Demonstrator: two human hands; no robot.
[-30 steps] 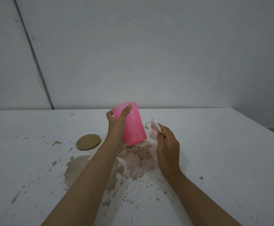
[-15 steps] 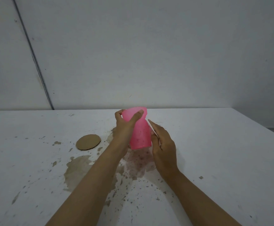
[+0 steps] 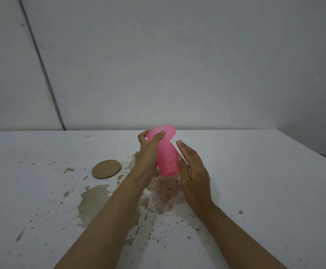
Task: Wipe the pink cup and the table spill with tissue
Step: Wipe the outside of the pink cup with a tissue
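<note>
I'm holding the pink cup point(image 3: 167, 152) in my left hand point(image 3: 150, 150), grip clamped around its upper wall, cup lifted off the counter point(image 3: 265, 181) and hanging just above the far edge of the spill point(image 3: 100, 200). A second ago my right hand point(image 3: 192, 167) was pinching the tissue off to the right of the cup; now it's pressing flat against the cup's right wall, fingers point(image 3: 183, 150) stretched out along it. The tissue itself isn't showing right now, presumably sandwiched between palm and cup, so I can't tell whether that grip is closing on anything. The cup is also tilting further than it was, top leaning away from me and to the right. My read: the cup wipe is just starting, contact made, no real stroke done yet. The spill is sitting untouched: a brown puddle left of and nearer me than the cup, a reddish patch directly under it, specks scattering toward me. A round brown disc point(image 3: 106, 169) is lying well to the left of the cup, clear of both hands. Next I'm probably rubbing down the wall while the left hand rotates the cup. Risk: thin wet tissue tearing or bunching.
</note>
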